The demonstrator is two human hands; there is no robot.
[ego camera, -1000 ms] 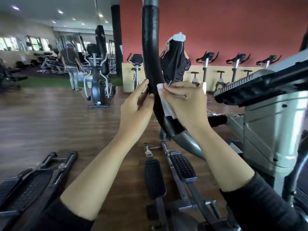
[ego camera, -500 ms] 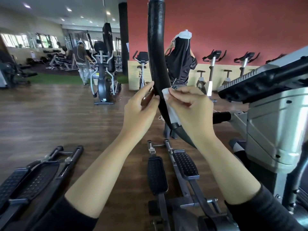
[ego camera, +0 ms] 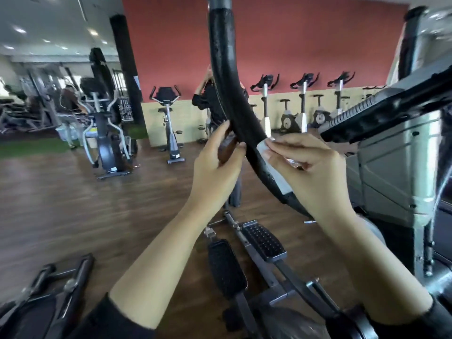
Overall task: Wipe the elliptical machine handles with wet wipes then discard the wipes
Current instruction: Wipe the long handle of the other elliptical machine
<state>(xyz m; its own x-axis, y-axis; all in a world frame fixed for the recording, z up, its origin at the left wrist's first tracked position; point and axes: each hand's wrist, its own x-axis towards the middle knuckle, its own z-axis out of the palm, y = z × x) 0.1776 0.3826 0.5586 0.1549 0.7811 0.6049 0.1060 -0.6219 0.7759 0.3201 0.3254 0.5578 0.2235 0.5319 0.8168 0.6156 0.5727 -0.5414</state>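
Observation:
The elliptical's black foam handle (ego camera: 227, 81) rises through the middle of the view and curves down to the right. My right hand (ego camera: 310, 174) pinches a white wet wipe (ego camera: 281, 179) and holds it against the handle's right side, near the lower end of the foam. My left hand (ego camera: 215, 172) rests against the left side of the handle at the same height. Its fingers are mostly straight and its thumb tip touches the foam.
The machine's console (ego camera: 391, 113) and grey body (ego camera: 396, 172) stand close on the right, its two pedals (ego camera: 263, 241) below my hands. Another machine's pedals (ego camera: 49, 289) lie at bottom left. A person (ego camera: 210, 101) stands behind the handle, with exercise bikes (ego camera: 168, 123) along the red wall.
Both hands stay on the handle with the wipe. The view has swung, so the handle and hands now sit further right and lower in the frame.

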